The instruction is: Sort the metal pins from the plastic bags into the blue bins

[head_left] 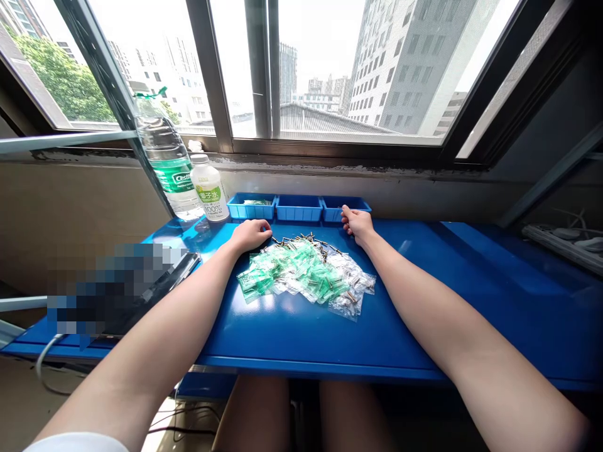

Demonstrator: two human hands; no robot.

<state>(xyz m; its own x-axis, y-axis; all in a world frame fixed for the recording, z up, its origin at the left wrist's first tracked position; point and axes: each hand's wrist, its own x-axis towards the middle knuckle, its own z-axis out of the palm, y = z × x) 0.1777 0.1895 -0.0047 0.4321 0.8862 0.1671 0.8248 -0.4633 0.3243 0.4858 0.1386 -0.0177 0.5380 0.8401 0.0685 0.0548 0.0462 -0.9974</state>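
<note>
A heap of small clear bags (346,270) and green-tinted bags (301,267) lies on the blue table. Loose small metal pieces that look like screws (308,238) are spread along its far edge. At the heap's far left side, my left hand (252,235) rests with curled fingers; what they hold, if anything, is hidden. My right hand (358,226) is at the front rim of the right blue bin (360,204), thumb and fingertips pinched together. Anything between those fingertips is too small to name.
The middle blue bin (299,210) and left blue bin (252,212), which has green bags in it, stand in the same row. A white bottle (211,194) and a large water bottle (172,169) stand left of them. A blurred dark object (127,289) lies on the blue table (471,301).
</note>
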